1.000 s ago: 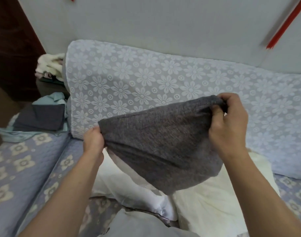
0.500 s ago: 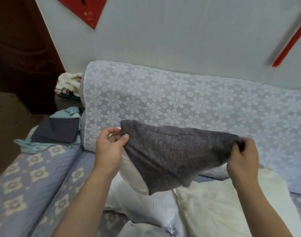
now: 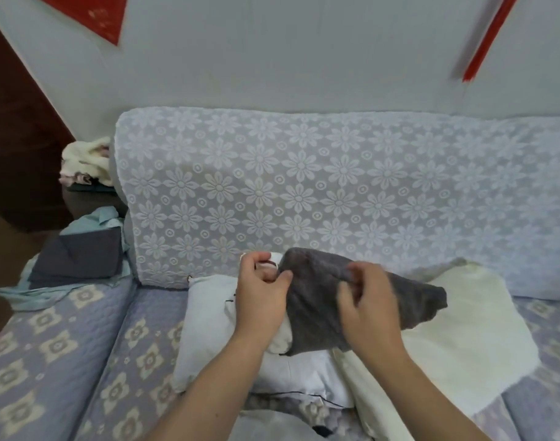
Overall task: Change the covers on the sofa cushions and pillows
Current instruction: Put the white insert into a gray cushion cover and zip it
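Observation:
A dark grey pillow cover (image 3: 317, 307) is bunched low over the sofa seat, above a white pillow (image 3: 208, 332). My left hand (image 3: 261, 297) pinches the cover's left edge between thumb and fingers. My right hand (image 3: 368, 300) grips the upper edge of the grey fabric, fingers curled into it. A cream pillow (image 3: 457, 338) lies under the cover's right end. A bit of white pillow fabric shows at the cover's opening, by my left thumb.
The sofa backrest (image 3: 304, 192) wears a white floral lace cover. The seat (image 3: 49, 361) has a blue quilted cover. Folded grey and light blue cloths (image 3: 75, 259) lie at the left end. A pile of cream fabric (image 3: 87, 163) sits behind them.
My hands have dropped from chest height toward the seat and moved closer together. The grey cover went from stretched wide to bunched over the white pillow.

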Tool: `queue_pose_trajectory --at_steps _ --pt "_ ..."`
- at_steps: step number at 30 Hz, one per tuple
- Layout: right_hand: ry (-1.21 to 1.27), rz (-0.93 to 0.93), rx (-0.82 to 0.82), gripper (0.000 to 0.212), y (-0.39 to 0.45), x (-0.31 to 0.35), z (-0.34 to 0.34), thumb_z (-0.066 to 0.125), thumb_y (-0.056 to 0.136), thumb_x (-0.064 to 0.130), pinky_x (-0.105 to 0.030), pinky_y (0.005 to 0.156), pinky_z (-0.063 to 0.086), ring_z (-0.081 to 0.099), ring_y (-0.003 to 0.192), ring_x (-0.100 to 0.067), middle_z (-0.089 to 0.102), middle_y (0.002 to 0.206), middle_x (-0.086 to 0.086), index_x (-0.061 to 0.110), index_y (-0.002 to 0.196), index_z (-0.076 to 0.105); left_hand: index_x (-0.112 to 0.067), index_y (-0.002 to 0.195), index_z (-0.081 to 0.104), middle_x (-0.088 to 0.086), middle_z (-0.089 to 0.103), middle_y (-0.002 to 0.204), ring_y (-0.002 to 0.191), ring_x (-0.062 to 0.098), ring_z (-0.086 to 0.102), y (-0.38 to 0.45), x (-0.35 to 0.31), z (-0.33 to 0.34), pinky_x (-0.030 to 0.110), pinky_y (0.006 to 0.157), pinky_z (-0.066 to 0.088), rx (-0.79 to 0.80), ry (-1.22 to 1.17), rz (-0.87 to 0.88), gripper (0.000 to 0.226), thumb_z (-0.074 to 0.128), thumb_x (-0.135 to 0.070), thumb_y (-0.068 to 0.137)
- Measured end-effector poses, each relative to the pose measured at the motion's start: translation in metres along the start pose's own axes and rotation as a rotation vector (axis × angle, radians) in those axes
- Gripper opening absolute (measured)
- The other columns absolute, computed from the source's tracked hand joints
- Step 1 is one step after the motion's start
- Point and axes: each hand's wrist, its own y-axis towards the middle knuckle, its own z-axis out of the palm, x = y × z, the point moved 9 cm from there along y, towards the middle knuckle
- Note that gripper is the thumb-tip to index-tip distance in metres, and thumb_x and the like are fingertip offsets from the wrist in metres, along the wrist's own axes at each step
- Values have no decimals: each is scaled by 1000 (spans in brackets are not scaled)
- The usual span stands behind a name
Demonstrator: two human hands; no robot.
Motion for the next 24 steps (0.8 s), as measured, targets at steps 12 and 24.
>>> queue_pose_trajectory --at_steps 12,24 --pt "-360 -114 -63 41 -47 15 61 71 73 31 -38 72 46 48 87 -25 50 98 -5 10 105 56 -42 133 57 -19 54 138 131 2 47 12 57 -9 37 116 37 460 390 120 46 48 -60 91" --pt "-191 -124 -343 33 -25 88 11 62 74 -11 -26 84 47 54 94 -18 61 100 -6 3 104 63 -21 89 56 -6 61 77 67 13 53 -15 -50 -8 22 59 33 605 508 874 12 66 -15 89"
